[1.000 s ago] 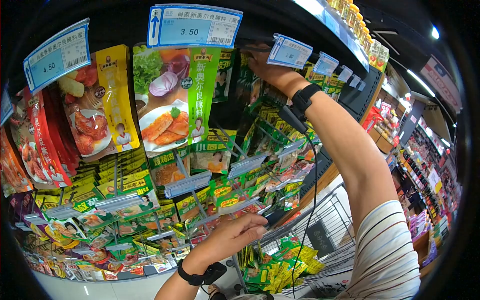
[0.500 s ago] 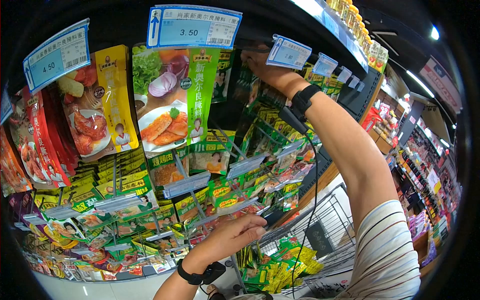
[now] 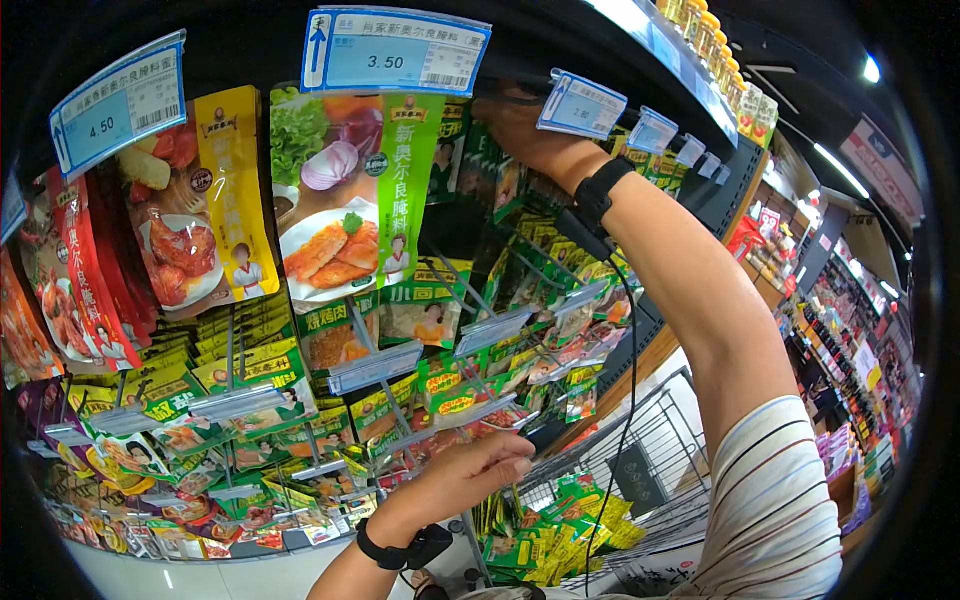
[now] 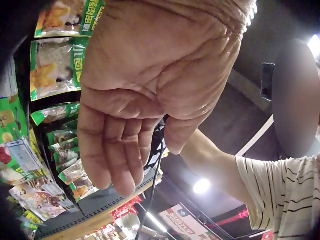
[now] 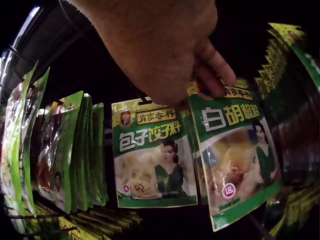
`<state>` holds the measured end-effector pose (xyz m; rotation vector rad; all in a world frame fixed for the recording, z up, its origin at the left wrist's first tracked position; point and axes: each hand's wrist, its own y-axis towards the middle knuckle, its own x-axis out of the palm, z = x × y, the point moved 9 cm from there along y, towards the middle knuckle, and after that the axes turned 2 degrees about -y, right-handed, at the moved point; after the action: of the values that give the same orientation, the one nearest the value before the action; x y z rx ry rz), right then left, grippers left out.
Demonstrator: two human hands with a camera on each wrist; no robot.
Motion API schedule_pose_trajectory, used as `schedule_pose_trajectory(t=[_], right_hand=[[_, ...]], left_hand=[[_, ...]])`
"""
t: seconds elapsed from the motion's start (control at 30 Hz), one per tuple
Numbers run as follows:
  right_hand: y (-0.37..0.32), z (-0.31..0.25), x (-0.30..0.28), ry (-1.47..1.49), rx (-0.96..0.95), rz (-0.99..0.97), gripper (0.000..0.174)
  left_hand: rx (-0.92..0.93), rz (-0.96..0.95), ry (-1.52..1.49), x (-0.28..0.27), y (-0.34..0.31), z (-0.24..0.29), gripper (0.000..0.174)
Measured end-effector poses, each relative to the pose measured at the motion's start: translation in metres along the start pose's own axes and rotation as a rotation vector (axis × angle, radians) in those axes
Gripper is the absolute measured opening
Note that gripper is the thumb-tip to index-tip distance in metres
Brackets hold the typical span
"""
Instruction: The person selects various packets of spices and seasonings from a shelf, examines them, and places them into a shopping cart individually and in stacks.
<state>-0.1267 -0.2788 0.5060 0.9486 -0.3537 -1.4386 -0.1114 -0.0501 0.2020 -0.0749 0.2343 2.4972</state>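
Observation:
In the right wrist view my right hand (image 5: 155, 45) holds the top edge of a green and white seasoning packet (image 5: 235, 165), its fingers bent over it. Just left of it hangs another green packet (image 5: 155, 175). In the head view that hand (image 3: 540, 135) is up in the dark rack behind a blue price tag (image 3: 583, 105), its fingertips hidden. My left hand (image 3: 465, 472), low in front of the racks, holds nothing; the left wrist view shows its palm (image 4: 150, 85) with the fingers loosely extended.
Large marinade pouches (image 3: 345, 200) hang at the upper left. Rows of small packets (image 3: 250, 385) on metal hooks fill the rack below. A wire cart (image 3: 655, 440) with green and yellow packets (image 3: 560, 540) stands at the lower right. A black cable (image 3: 632, 370) hangs from my right wrist.
My right hand has shifted slightly left within the rack, and the head view has moved a little. My left hand has barely moved.

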Motion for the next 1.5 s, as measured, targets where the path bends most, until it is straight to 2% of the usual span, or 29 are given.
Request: schedule_pose_trajectory(t=[0.17, 0.4, 0.53, 0.7, 0.83, 0.9, 0.97, 1.07, 1.17, 1.27, 1.37, 1.5], right_hand=[[0.002, -0.004, -0.003, 0.044, -0.008, -0.014, 0.015], [0.001, -0.003, 0.016, -0.042, -0.056, -0.032, 0.008], [-0.004, 0.009, 0.055, -0.088, -0.067, -0.213, 0.011], [-0.008, -0.008, 0.033, -0.146, -0.222, -0.1, 0.015], [-0.01, -0.018, 0.022, -0.31, -0.308, -0.364, 0.02], [-0.01, -0.016, 0.025, -0.256, -0.249, -0.462, 0.026], [-0.009, -0.01, 0.027, -0.11, -0.123, -0.481, 0.031], [-0.011, -0.005, 0.03, -0.151, -0.094, -0.593, 0.037], [-0.009, -0.007, 0.025, -0.264, -0.161, -0.604, 0.04], [-0.004, 0.0, 0.016, -0.211, -0.062, -0.415, 0.045], [-0.007, 0.001, 0.007, -0.056, 0.026, -0.355, 0.045], [-0.006, -0.004, 0.001, -0.054, 0.016, -0.361, 0.044]], left_hand=[[0.018, -0.022, -0.011, 0.002, 0.001, -0.005, 0.032], [0.015, -0.027, -0.034, 0.002, 0.0, -0.01, 0.032], [0.003, -0.043, -0.034, 0.003, 0.001, -0.013, 0.033], [-0.026, -0.058, -0.043, 0.005, 0.0, -0.014, 0.034], [-0.037, -0.071, -0.067, 0.009, 0.0, -0.019, 0.034], [-0.038, -0.077, -0.071, 0.01, -0.001, -0.019, 0.035], [-0.044, -0.071, -0.069, 0.01, -0.001, -0.019, 0.035], [-0.06, -0.072, -0.092, 0.01, -0.002, -0.022, 0.035], [-0.084, -0.062, -0.155, 0.011, -0.003, -0.03, 0.036], [-0.115, -0.057, -0.188, 0.011, -0.004, -0.032, 0.035], [-0.113, -0.062, -0.181, 0.013, -0.002, -0.031, 0.035], [-0.128, -0.065, -0.249, 0.016, -0.002, -0.041, 0.034]])
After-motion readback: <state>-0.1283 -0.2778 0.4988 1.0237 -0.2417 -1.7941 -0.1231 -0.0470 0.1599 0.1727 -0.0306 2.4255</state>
